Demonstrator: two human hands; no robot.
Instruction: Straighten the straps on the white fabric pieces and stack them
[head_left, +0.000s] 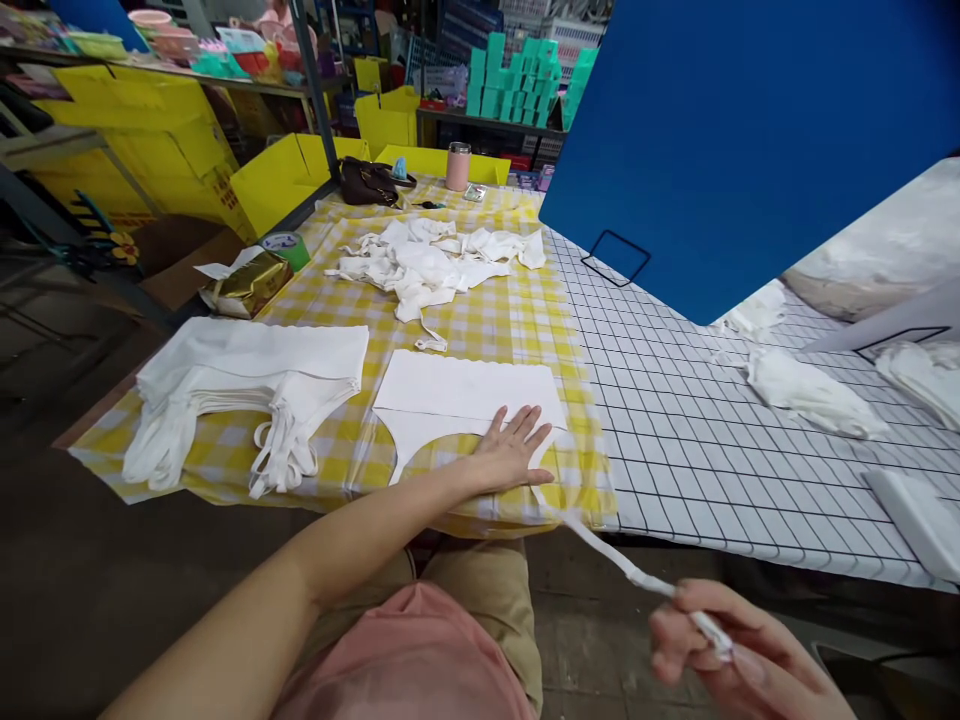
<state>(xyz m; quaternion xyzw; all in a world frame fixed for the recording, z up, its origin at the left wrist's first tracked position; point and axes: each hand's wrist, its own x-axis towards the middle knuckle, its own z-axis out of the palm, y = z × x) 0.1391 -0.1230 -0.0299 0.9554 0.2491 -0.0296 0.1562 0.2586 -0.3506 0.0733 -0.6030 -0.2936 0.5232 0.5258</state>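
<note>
My right hand [754,628] pinches the strap [601,548] tightly, near right; my left hand [510,455], spread flat, should pin the white garment [465,388] against gentle, even tension.

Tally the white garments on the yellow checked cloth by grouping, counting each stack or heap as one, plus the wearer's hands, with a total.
Neat stack: 1
Loose heap: 1
Garment laid flat: 1
Hands (left hand, right hand): 2
Total: 5

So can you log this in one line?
left hand: flat on white garment | right hand: holding its strap | stack: left of garment
</note>
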